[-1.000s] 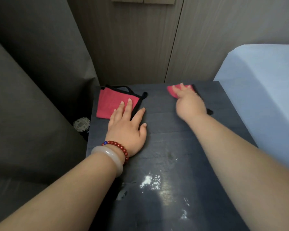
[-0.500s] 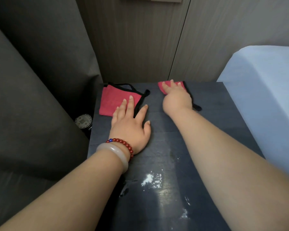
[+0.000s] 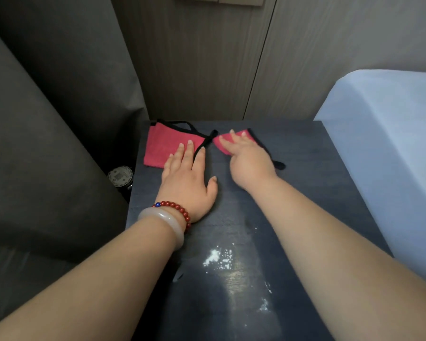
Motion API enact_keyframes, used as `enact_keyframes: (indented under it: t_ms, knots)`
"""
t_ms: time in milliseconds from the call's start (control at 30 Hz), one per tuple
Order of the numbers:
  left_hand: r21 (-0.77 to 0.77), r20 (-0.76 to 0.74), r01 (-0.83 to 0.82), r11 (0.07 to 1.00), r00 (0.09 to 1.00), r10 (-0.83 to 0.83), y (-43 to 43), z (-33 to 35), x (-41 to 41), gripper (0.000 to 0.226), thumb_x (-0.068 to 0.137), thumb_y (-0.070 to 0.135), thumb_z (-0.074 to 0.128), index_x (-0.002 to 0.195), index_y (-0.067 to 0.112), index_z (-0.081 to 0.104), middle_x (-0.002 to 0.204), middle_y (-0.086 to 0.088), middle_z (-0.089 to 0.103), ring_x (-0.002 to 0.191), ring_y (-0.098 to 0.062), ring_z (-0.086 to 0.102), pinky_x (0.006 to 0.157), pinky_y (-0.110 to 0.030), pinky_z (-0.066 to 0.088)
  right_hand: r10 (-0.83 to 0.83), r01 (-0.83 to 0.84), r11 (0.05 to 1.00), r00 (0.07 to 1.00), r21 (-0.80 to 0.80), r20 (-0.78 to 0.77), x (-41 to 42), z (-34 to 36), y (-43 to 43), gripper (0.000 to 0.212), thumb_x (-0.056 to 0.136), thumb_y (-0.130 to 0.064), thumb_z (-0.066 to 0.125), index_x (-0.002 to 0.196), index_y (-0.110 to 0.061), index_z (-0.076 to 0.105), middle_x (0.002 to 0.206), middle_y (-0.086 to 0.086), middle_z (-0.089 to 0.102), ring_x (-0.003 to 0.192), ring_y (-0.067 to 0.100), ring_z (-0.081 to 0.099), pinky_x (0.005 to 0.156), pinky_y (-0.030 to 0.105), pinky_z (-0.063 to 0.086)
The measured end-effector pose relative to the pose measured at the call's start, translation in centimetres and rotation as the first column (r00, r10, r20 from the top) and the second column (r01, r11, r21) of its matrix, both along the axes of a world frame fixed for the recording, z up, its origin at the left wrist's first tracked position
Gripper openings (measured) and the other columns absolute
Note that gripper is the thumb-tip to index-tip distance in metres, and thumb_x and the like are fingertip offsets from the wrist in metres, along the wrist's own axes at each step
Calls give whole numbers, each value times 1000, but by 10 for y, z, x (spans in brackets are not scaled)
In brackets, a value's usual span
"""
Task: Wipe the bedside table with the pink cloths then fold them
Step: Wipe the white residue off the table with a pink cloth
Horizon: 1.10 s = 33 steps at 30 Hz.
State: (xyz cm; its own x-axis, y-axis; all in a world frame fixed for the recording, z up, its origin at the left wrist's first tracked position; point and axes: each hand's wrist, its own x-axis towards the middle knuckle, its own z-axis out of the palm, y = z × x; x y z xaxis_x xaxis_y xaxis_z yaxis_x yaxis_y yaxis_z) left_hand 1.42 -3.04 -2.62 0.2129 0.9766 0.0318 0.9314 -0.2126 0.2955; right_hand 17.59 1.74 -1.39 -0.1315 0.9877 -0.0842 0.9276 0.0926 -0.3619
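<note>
step: wiping stage, by my read; no fold started on either cloth.
left hand (image 3: pixel 186 183): palm down on the dark grey wood-grain bedside table (image 3: pixel 305 193), fingers straight and a bit spread, gripping nothing; fingertips rest on the near edge of the left pink woven cloth with black edging (image 3: pixel 165 146).
right hand (image 3: pixel 250 163): fingers extended and splayed, pressing flat on the right pink cloth with black edging (image 3: pixel 231 141); no pinch visible.
cloth positions: both at the back of the tabletop; left one spread flat at the back-left corner, right one bunched under the hand near back-centre, corners nearly touching.
tabletop: white specks and shiny patch (image 3: pixel 217 258) on the near half, well apart from both cloths.
next move: likely drag the right cloth toward the near half with downward pressure, covering the speckled patch; folding after.
other: red bead bracelet (image 3: pixel 175 208) and pale bangle (image 3: pixel 162 223) on left wrist; pale blue bed (image 3: pixel 391 156) to the right.
</note>
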Motion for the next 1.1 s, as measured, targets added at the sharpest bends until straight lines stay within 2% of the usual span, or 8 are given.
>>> enact_keyframes:
  t_ms: [100,267,433,567,733,833,1000,1100]
  knots:
    - [-14,43,14,1000,999,-14,-1,2,-2,73,88,47,31,153,19,13,162,-9,3,148,-25,-1,119,-41,-3,79,-73,994,994,80,-73,1,-7,-45,62,89,-1,38,145,-29,37,157,0,25,146,21,17,119,34,14]
    - [-5,93,71,997,993,-70,-4,6,-5,70,82,38,28,152,34,19,162,-9,3,148,-28,-2,119,-44,-3,43,-17,986,987,169,-155,12,-14,-121,65,78,-6,30,136,-28,51,146,0,45,139,23,36,115,37,28]
    - [-45,-23,7,999,1000,-8,-24,6,-8,62,92,41,23,153,34,11,162,-6,-4,148,-24,-8,119,-45,-6,5,0,999,996,54,-84,13,-7,-93,62,86,-4,35,143,-28,40,155,-1,28,146,22,20,119,33,14]
    - [-5,-73,6,1000,997,-7,-50,3,-16,66,89,45,17,152,28,19,162,-4,3,148,-23,-3,119,-41,0,-52,52,996,999,-78,-4,6,5,-55,69,88,-2,44,148,-32,28,161,-2,11,148,19,6,119,35,8]
    - [-2,-79,22,1000,997,-22,-47,2,-18,58,96,40,29,152,27,21,162,-5,6,148,-24,-1,120,-42,1,24,-8,997,982,82,-185,6,-2,-135,62,85,5,40,139,-26,47,153,-1,32,145,19,22,118,29,14]
    - [-8,-86,26,1000,996,-27,-48,1,-18,58,97,38,30,152,26,20,162,-5,4,148,-24,-2,120,-43,1,-3,24,996,973,88,-232,7,-7,-157,62,81,3,36,134,-25,54,149,0,40,142,20,28,118,33,20]
    - [3,-79,25,1000,997,-25,-47,3,-17,57,97,38,31,152,26,21,162,-6,6,148,-24,0,120,-43,2,14,-17,996,999,-93,-37,6,7,-80,66,89,1,41,147,-30,31,160,-1,12,148,19,8,118,31,7]
    - [-3,-87,23,1000,996,-23,-48,2,-17,57,97,38,30,152,27,21,162,-5,6,148,-24,0,120,-42,2,10,-21,991,997,-135,-82,4,11,-80,64,91,3,41,147,-26,32,160,2,12,148,21,8,117,29,5]
